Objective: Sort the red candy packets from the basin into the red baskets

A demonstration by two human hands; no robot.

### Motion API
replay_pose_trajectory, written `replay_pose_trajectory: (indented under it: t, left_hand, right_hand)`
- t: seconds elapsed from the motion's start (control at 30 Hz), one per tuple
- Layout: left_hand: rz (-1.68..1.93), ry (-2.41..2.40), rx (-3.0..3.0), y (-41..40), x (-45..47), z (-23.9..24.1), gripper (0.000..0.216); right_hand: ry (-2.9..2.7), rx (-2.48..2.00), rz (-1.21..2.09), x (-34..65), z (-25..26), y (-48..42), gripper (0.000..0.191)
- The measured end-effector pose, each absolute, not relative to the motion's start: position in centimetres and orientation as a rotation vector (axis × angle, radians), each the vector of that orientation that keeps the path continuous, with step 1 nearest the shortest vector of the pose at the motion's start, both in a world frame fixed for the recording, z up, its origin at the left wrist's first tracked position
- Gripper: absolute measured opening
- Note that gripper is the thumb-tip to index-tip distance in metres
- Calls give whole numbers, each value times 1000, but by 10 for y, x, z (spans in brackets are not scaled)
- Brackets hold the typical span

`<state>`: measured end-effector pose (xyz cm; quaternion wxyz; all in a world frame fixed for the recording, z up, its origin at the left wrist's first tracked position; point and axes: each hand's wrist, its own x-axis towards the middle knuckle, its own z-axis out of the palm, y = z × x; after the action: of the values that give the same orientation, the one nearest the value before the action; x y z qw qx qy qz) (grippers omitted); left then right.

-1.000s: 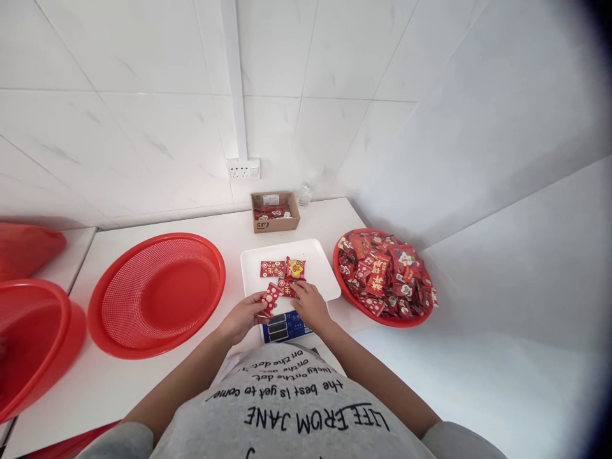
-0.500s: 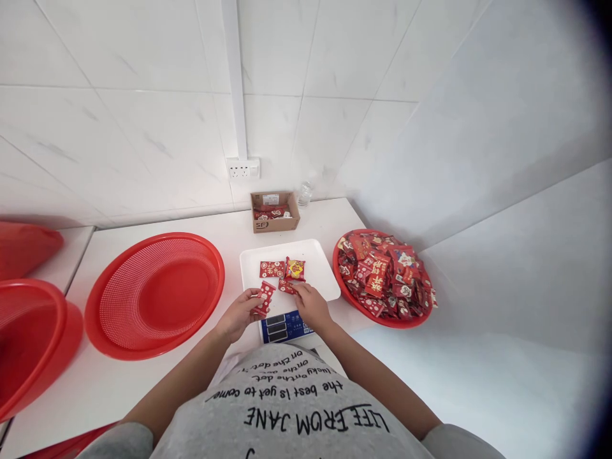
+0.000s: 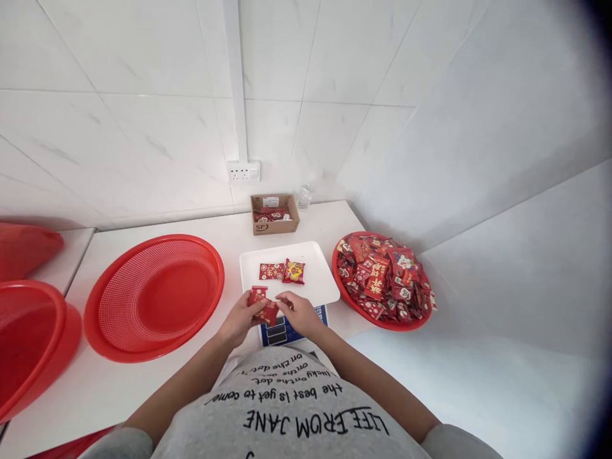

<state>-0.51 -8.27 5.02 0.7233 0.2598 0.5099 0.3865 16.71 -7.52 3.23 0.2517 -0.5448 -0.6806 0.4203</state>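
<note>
Both hands meet over the near edge of a white scale tray [image 3: 315, 287]. My left hand [image 3: 239, 319] pinches a red candy packet [image 3: 258, 295]. My right hand [image 3: 299, 312] is closed on a second red packet [image 3: 270, 312] that touches the first one. Two more packets [image 3: 282, 272] lie side by side in the middle of the tray, one of them with a yellow picture. The scale's blue display panel [image 3: 282, 333] shows just below my fingers.
A red bowl [image 3: 382, 319] heaped with red packets stands right of the scale. An empty red mesh basket [image 3: 153, 296] sits to the left, more red basins [image 3: 29, 344] beyond it. A small cardboard box [image 3: 275, 213], a clear bottle [image 3: 305, 194] and a wall socket [image 3: 243, 171] are behind.
My right hand lifted a packet off the tray and drew it back toward me. The left hand shifted right, so both packets now meet over the tray's near edge.
</note>
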Motion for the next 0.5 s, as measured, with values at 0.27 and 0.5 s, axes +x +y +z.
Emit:
replay_pose_trajectory:
  t: [0.27,0.5]
  left_hand:
    - [897,1959,1177,-55,-91,73,42]
    - [501,2172,1849,-44,-114,51,47]
  right_hand:
    - [-2188,-1703,486,198,16,-30,47]
    - [-2315,-1808,502,195,9,-26,49]
